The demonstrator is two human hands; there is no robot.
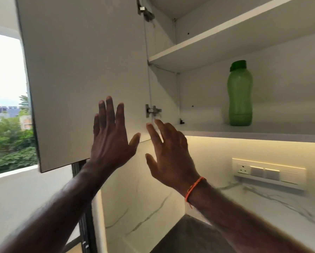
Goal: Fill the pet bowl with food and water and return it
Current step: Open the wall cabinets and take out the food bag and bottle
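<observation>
A green plastic bottle (pixel 240 94) with a green cap stands upright on the lower shelf (pixel 253 131) of an open white wall cabinet, at the right. My left hand (pixel 110 136) is raised with straight, spread fingers in front of the open cabinet door (pixel 83 70); contact with the door is unclear. My right hand (pixel 168 156), with an orange thread on its wrist, is lifted just below the shelf's left end, fingers spread and holding nothing. No pet bowl shows in this view.
The upper shelf (pixel 198 46) looks bare. Door hinges (pixel 152 110) sit at the cabinet's left wall. A lit marble backsplash with a socket panel (pixel 268 172) runs below. A dark countertop (pixel 189 236) lies at the bottom. A window (pixel 7 106) opens to trees at left.
</observation>
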